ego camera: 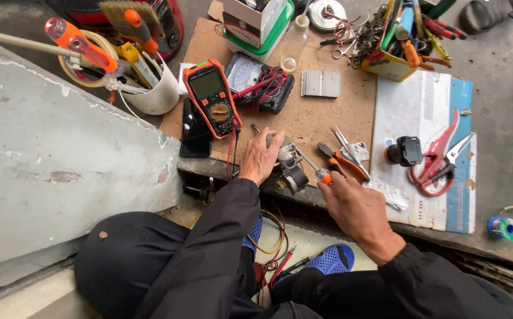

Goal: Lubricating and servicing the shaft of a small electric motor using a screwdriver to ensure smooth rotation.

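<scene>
My left hand (260,157) rests on a small grey electrical part with wires (289,162) at the near edge of a brown board (327,118). My right hand (360,207) grips a screwdriver (303,158) by its orange handle, with the metal shaft lying across the part. An orange multimeter (212,97) lies just left of my left hand, its red and black leads hanging over the board's edge. Orange-handled pliers (345,159) lie right beside the screwdriver.
A black analogue meter (260,80), a black phone (195,136), a ribbed metal heat sink (321,83), a white cup of tools (150,88), a yellow tool box (392,59), red snips (439,156) and a solder spool (502,228) lie around. A grey slab (49,153) is at left.
</scene>
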